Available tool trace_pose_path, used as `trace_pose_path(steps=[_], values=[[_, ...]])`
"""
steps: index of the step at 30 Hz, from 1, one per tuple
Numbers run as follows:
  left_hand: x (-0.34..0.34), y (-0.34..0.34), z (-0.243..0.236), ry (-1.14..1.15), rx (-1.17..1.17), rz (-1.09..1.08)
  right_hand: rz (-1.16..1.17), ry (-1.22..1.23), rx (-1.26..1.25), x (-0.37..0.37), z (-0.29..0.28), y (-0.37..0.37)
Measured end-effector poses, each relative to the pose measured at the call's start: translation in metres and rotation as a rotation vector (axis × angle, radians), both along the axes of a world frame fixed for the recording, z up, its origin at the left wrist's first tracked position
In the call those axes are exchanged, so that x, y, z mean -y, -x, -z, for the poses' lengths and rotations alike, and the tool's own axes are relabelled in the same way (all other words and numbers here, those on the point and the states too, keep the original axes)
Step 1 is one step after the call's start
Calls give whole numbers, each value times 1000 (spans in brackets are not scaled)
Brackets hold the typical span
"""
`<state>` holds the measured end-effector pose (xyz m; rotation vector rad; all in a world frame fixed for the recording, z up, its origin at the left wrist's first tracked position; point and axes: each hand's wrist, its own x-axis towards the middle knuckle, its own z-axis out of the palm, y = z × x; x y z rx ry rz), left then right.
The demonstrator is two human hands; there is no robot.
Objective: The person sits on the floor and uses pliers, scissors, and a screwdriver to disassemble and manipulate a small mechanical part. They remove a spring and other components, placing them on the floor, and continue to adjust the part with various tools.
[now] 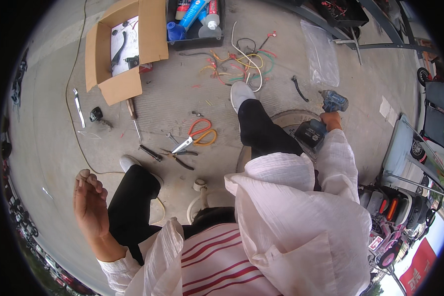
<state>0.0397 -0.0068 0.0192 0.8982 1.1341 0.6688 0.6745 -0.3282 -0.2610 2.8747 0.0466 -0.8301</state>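
My right hand (330, 119) grips a blue and black cordless drill (321, 121) held low at the right, above a round manhole cover (286, 119) in the concrete ground. My left hand (90, 203) is raised at the lower left, fingers loosely curled, holding nothing. I stand with black trousers and grey shoes, one shoe (241, 92) forward near a tangle of coloured wires (241, 63). Orange-handled scissors (198, 134) and pliers (178, 156) lie on the ground between my feet.
An open cardboard box (126, 47) with parts sits at upper left, beside a black tray (195, 22) of tubes and bottles. A screwdriver (133, 116), a clear plastic bag (321, 54) and a thin cable lie around. A small ride-on vehicle (404, 197) stands at right.
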Motion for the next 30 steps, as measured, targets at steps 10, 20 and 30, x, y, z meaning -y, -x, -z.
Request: trace_pose_path(steps=[10, 20, 30], values=[[-33, -41, 42, 46, -222, -26, 698, -327, 26, 145, 193, 29], [-36, -68, 46, 14, -255, 97, 7, -88, 577, 12, 77, 43], [-35, -65, 42, -9, -321, 117, -374, 52, 311, -62, 137, 50]])
